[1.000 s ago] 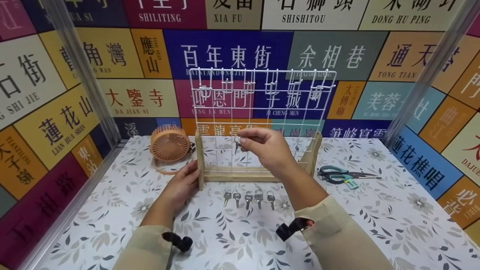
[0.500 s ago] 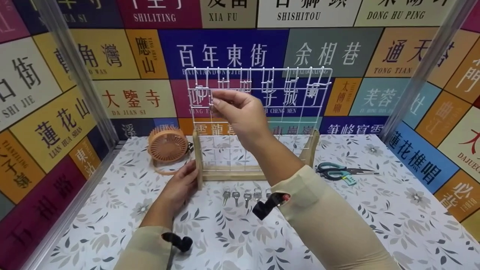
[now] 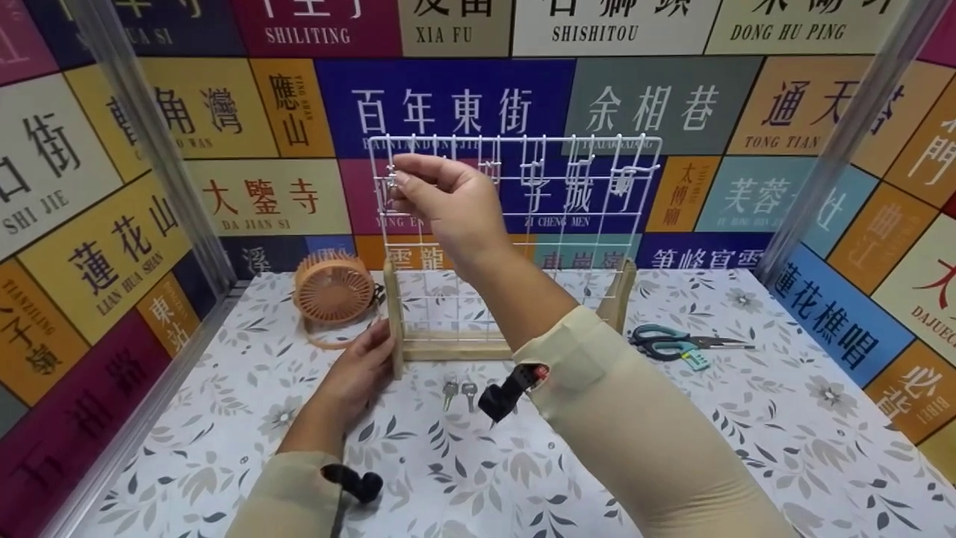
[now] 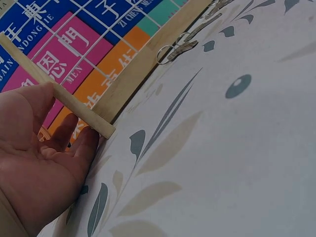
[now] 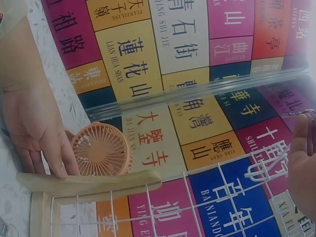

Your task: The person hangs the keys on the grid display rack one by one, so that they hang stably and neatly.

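Observation:
My right hand [image 3: 448,198] pinches a small key [image 3: 391,179] between thumb and fingertips at the upper left of the white wire grid rack [image 3: 515,214]. The hand hides most of the key and the leftmost hook. In the right wrist view this hand [image 5: 302,163] shows only at the right edge. Low on the left, my left hand [image 3: 364,370] rests its fingers against the rack's wooden side post [image 4: 79,108]. Loose keys [image 3: 449,394] lie on the table before the rack, others hidden behind the right wrist camera. Several white hooks [image 3: 579,172] hang along the grid's top.
An orange fan [image 3: 334,288] stands left of the rack. Teal-handled scissors [image 3: 676,344] lie to its right on the leaf-patterned tablecloth [image 3: 418,478]. Sign-covered walls [image 3: 455,97] enclose the back and sides.
My right hand has risen and moved left with the key, from the grid's lower middle to its upper left hook. The left hand has stayed at the post.

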A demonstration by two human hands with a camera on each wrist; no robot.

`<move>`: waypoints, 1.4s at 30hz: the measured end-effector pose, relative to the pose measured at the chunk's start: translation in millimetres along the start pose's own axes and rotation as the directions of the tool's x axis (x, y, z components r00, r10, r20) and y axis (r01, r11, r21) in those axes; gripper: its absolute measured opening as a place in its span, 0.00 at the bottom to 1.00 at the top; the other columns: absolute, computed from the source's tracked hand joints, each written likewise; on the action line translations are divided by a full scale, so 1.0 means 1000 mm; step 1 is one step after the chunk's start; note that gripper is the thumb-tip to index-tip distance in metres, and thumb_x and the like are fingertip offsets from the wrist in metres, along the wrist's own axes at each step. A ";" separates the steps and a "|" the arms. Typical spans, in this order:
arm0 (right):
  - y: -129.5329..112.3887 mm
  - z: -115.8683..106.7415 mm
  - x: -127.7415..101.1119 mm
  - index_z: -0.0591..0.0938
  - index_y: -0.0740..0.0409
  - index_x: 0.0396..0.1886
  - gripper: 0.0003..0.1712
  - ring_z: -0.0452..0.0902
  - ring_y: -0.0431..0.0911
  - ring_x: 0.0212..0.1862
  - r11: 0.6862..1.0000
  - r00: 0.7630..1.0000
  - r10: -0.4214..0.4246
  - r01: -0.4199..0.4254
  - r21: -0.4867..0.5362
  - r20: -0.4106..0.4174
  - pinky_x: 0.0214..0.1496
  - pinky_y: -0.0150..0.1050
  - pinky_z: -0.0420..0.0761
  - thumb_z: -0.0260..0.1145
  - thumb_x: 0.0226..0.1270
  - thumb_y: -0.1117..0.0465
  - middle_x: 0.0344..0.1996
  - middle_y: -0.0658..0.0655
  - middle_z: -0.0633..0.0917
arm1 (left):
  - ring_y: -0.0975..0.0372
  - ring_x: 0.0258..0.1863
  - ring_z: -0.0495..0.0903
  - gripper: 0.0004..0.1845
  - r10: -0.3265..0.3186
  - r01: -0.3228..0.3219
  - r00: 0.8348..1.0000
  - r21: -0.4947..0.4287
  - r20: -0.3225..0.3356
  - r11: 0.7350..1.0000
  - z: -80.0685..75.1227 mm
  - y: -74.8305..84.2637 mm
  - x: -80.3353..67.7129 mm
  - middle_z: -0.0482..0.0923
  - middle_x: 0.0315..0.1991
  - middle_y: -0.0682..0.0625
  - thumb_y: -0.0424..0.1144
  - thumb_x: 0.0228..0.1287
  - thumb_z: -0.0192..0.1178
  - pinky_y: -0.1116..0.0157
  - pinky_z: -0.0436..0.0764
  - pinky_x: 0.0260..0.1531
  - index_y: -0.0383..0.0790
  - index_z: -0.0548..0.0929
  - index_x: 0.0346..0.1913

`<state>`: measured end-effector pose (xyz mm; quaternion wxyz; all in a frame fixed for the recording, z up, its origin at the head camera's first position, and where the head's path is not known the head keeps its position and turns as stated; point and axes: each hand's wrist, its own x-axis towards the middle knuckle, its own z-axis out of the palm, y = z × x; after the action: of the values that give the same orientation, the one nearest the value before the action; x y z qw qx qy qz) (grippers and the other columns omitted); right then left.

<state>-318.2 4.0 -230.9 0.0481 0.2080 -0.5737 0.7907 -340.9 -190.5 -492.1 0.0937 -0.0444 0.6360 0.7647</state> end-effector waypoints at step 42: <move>0.105 -0.197 -0.105 0.84 0.65 0.61 0.15 0.87 0.44 0.46 0.957 0.946 0.271 -0.285 -0.058 -0.178 0.56 0.36 0.90 0.66 0.80 0.65 0.43 0.51 0.88 | 0.54 0.84 0.63 0.29 0.013 -0.014 1.000 0.011 0.009 1.000 -0.001 -0.004 0.003 0.64 0.83 0.53 0.46 0.84 0.57 0.55 0.62 0.85 0.56 0.68 0.82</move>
<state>-310.0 168.7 -414.9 -0.0071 0.0554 -0.6237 0.7797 -343.0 -190.6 -496.7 0.0917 -0.0361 0.6402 0.7619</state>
